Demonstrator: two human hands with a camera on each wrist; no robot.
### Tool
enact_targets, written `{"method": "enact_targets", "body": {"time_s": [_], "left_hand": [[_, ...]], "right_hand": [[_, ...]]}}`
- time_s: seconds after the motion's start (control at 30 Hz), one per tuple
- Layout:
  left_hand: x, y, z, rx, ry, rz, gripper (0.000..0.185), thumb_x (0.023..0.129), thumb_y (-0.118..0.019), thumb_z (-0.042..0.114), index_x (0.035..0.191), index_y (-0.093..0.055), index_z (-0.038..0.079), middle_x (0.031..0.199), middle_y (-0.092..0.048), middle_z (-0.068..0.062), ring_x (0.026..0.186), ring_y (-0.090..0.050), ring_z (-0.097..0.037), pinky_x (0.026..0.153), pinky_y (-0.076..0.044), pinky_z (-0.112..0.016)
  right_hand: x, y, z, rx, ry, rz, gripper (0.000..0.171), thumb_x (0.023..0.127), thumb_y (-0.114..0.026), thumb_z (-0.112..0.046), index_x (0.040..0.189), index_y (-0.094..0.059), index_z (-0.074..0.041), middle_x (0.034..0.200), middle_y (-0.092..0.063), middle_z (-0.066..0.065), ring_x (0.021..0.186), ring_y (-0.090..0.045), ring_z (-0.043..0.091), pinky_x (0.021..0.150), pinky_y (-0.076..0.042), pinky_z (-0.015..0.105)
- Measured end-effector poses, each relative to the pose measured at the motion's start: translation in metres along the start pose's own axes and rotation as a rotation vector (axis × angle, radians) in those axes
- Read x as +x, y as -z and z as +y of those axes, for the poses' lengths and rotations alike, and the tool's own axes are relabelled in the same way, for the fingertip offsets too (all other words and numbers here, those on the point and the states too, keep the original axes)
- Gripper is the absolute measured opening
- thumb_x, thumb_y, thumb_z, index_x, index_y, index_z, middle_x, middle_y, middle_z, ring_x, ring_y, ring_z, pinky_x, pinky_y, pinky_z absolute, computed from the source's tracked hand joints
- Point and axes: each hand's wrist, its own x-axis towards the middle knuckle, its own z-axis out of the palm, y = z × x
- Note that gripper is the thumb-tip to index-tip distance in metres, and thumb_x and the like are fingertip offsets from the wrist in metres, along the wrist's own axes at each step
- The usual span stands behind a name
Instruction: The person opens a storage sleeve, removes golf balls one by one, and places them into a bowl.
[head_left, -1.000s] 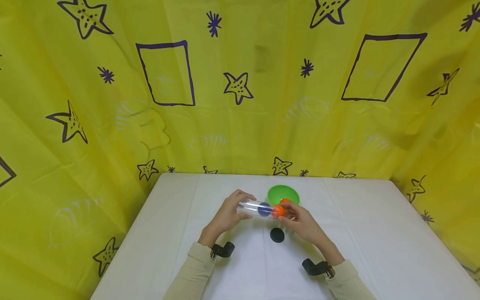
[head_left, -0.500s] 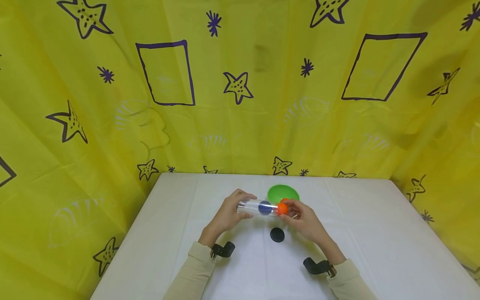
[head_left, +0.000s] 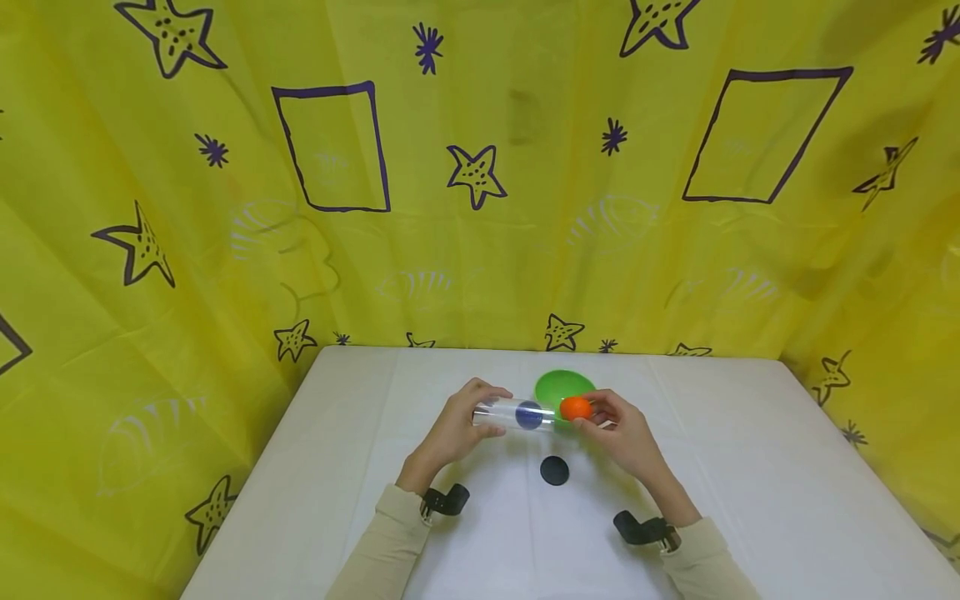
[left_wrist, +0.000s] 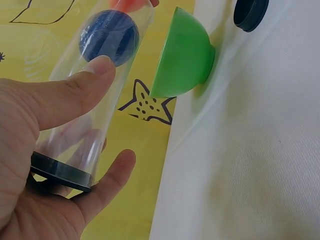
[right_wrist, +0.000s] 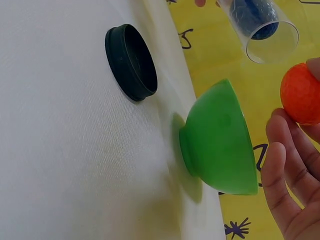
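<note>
My left hand point(head_left: 453, 427) grips a clear tube point(head_left: 498, 412) held nearly level, its open end pointing right. Inside the tube sits a dark blue ball point(head_left: 529, 415), and in the left wrist view a black cap point(left_wrist: 62, 171) closes the end by the palm. Just outside the open end, my right hand point(head_left: 626, 433) pinches an orange ball point(head_left: 576, 408) between thumb and fingers. Behind the ball stands a green bowl point(head_left: 557, 383), partly covered by it and the hand. What lies in the bowl is hidden.
A loose black cap point(head_left: 554, 471) lies on the white-covered table point(head_left: 465, 550), in front of the bowl. A yellow patterned curtain point(head_left: 525, 250) hangs around the table's back and sides.
The orange ball has come out of the tube's open end, drawn right by my right hand. The blue ball stays inside. My left hand and the tube have hardly moved.
</note>
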Motion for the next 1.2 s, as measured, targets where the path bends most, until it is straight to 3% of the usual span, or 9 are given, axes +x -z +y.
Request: {"method": "enact_targets", "body": {"time_s": [0.3, 0.43, 0.7, 1.0, 1.2], "left_hand": [[0.0, 0.001, 0.001, 0.011, 0.009, 0.004, 0.05, 0.083, -0.082, 0.003, 0.129, -0.067, 0.018, 0.126, -0.06, -0.016, 0.111, -0.058, -0.029, 0.097, -0.054, -0.051], [0.0, 0.001, 0.001, 0.018, 0.01, 0.005, 0.05, 0.083, -0.082, 0.002, 0.129, -0.067, 0.017, 0.126, -0.06, -0.015, 0.111, -0.058, -0.029, 0.098, -0.054, -0.051], [0.0, 0.001, 0.002, 0.014, 0.014, 0.005, 0.05, 0.083, -0.081, 0.001, 0.129, -0.067, 0.016, 0.127, -0.06, -0.017, 0.113, -0.059, -0.033, 0.099, -0.054, -0.053], [0.0, 0.0, 0.003, 0.011, 0.015, 0.001, 0.05, 0.084, -0.081, 0.003, 0.13, -0.067, 0.017, 0.127, -0.06, -0.018, 0.112, -0.058, -0.032, 0.098, -0.054, -0.054], [-0.001, 0.001, 0.003, 0.024, 0.014, 0.012, 0.049, 0.084, -0.081, 0.004, 0.129, -0.067, 0.018, 0.125, -0.061, -0.012, 0.111, -0.059, -0.029, 0.097, -0.054, -0.053]], "right_hand": [[0.004, 0.004, 0.003, 0.03, -0.067, 0.037, 0.042, 0.094, -0.075, -0.021, 0.131, -0.061, -0.005, 0.121, -0.066, 0.016, 0.092, -0.059, 0.015, 0.07, -0.052, 0.02], [0.007, 0.005, 0.004, 0.019, -0.093, 0.042, 0.047, 0.096, -0.073, -0.024, 0.137, -0.059, -0.009, 0.121, -0.063, 0.015, 0.094, -0.057, 0.019, 0.067, -0.051, 0.021], [0.017, 0.008, 0.005, -0.043, -0.068, 0.078, 0.04, 0.095, -0.074, -0.025, 0.129, -0.063, -0.008, 0.115, -0.068, 0.014, 0.1, -0.059, 0.021, 0.077, -0.05, 0.023], [0.031, 0.01, 0.009, -0.085, -0.057, 0.093, 0.045, 0.092, -0.078, -0.03, 0.127, -0.063, -0.006, 0.119, -0.068, 0.014, 0.111, -0.059, 0.027, 0.083, -0.047, 0.018], [0.041, 0.009, 0.01, -0.116, -0.053, 0.077, 0.046, 0.092, -0.077, -0.031, 0.127, -0.063, -0.004, 0.121, -0.067, 0.015, 0.113, -0.057, 0.031, 0.087, -0.047, 0.028]]}}
